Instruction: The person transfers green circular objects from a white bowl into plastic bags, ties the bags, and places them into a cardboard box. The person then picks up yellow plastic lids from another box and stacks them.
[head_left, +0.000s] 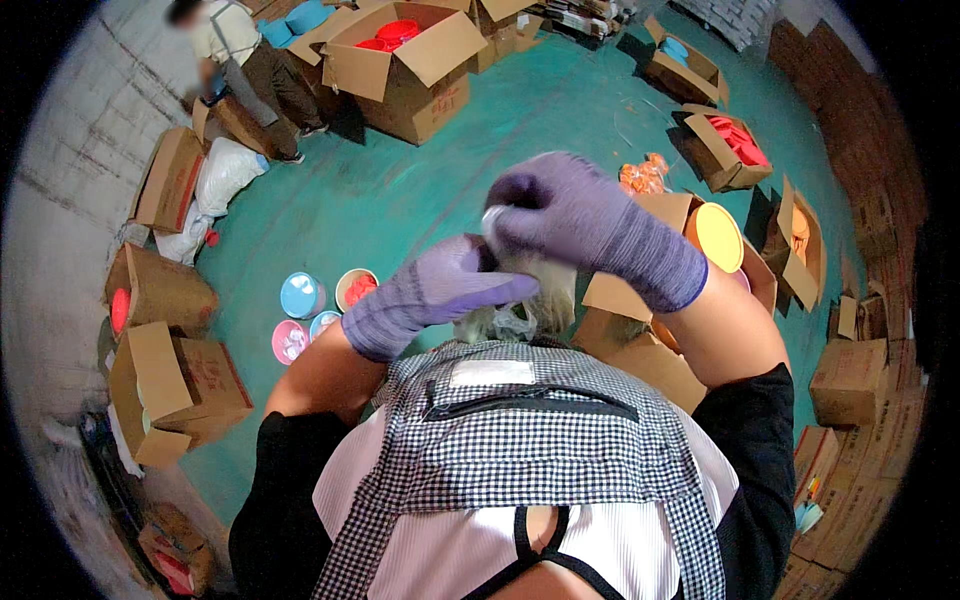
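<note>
Both of my hands wear purple-grey knit gloves and meet in front of my checked apron [540, 440]. A clear plastic bag [552, 300] hangs below them, with pale, greenish contents I cannot make out. My right hand [550, 205] is raised, its fingers curled in a pinch with a bit of white showing at the tips, seemingly the bag's top. Lower and to the left, my left hand [445, 285] closes at the bag's near side, one finger stretched along it. The gloves hide the bag's mouth.
Blue [302, 295], pink [290, 342] and cream tubs [356, 288] stand on the green floor at left. An open carton [660, 355] with a yellow lid [718, 238] is close at right. More cartons line both sides. Another person [250, 70] stands far left.
</note>
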